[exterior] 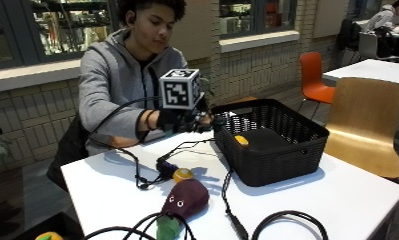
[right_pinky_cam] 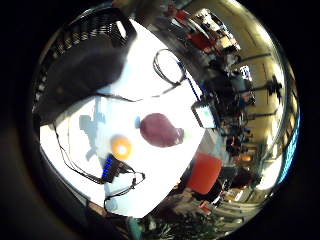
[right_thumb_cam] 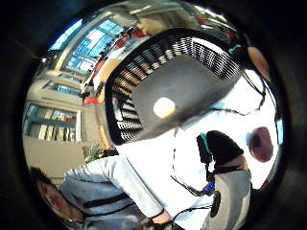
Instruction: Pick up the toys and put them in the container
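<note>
**Basket holds one toy**

Outside view: black basket (exterior: 279, 145) just beside the gloved right hand (exterior: 182, 120), a yellow toy (exterior: 241, 140) inside; grip hidden, cannot tell. Palm views: purple toy (right_pinky_cam: 160, 130) and orange ball (right_pinky_cam: 121, 147) on the counter (right_pinky_cam: 165, 170), below the hand.

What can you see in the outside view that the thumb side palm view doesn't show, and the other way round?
Only the outside view shows the small orange toy on the table, the green toy at the table's near edge, and the gloved right hand raised beside the basket. Only the thumb side palm view shows the big blue windows behind. Both show the black basket with a small yellow toy inside, the purple toy, and the white table.
</note>
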The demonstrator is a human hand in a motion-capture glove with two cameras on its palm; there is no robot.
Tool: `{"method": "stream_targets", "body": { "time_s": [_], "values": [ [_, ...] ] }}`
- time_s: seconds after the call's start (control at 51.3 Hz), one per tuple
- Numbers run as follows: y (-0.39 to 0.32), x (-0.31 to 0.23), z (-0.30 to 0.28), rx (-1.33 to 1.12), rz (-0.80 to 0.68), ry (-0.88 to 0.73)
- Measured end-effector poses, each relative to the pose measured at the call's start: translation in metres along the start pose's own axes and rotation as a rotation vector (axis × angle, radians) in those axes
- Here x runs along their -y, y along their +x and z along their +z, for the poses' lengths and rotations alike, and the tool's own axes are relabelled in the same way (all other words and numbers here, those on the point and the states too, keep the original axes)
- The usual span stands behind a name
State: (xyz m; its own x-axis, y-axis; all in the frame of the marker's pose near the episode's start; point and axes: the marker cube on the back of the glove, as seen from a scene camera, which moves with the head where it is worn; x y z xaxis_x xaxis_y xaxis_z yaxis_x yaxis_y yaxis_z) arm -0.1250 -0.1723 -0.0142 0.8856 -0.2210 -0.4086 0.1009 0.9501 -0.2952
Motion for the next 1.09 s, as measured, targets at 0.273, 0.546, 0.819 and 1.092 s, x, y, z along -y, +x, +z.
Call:
{"method": "stream_targets", "body": {
  "time_s": [0.273,0.546,0.819,1.092],
  "values": [
    [0.059,-0.060,0.105,0.062,0.319,-0.166],
    [0.057,-0.056,0.118,-0.036,0.341,-0.069],
    [0.045,-0.043,0.107,-0.002,0.285,0.024],
    [0.000,0.004,0.007,0.033,0.141,0.165]
  ]
}}
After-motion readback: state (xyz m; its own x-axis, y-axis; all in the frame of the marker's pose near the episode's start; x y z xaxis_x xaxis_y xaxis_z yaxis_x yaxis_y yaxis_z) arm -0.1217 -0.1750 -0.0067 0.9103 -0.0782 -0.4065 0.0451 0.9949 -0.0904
